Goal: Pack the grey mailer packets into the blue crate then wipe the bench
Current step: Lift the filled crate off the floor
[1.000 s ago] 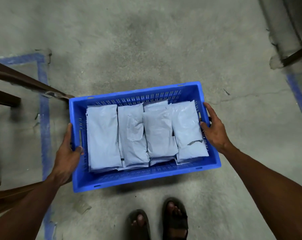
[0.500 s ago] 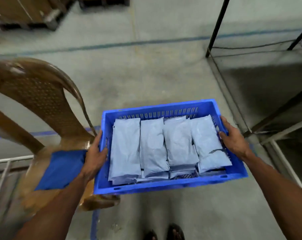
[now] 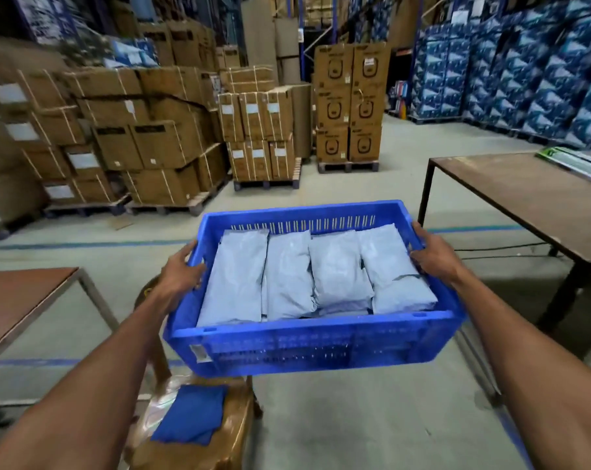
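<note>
A blue crate hangs in the air in front of me, carried at about waist height. Several grey mailer packets lie side by side inside it, filling its width. My left hand grips the crate's left rim, fingers curled over the edge. My right hand grips the right rim the same way. A brown metal-framed bench stands to the right, and the corner of another brown bench shows at the left. A folded blue cloth lies on the seat of a brown plastic chair below the crate.
Stacks of cardboard boxes on pallets fill the back left and centre. Blue printed cartons line the right wall. A long green-and-white package lies on the right bench's far end. Grey concrete floor with blue lines lies between the benches.
Both hands have lifted the crate from the floor to waist height. My view has swung up from the floor to the warehouse, and the chair now sits below the crate.
</note>
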A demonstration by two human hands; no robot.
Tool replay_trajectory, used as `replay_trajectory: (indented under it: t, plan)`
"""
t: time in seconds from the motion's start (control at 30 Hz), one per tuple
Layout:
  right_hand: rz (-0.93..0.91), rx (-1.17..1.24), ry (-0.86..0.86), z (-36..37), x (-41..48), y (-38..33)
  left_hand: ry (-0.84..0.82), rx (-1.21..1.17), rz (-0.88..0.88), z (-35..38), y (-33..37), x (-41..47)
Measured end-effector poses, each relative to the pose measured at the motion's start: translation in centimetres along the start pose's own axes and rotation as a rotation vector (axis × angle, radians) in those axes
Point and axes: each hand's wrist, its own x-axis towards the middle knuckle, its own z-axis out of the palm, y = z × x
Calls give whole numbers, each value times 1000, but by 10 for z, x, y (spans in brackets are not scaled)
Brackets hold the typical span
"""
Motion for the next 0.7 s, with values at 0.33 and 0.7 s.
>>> replay_trajectory:
  t: [0.33, 0.7]
  plan:
    - [-349, 50, -202, 41, -68, -135, 371, 16, -19, -172, 13, -162]
    - [-693, 188, -615, 186, -242, -289, 840, 138, -254, -351, -28, -455]
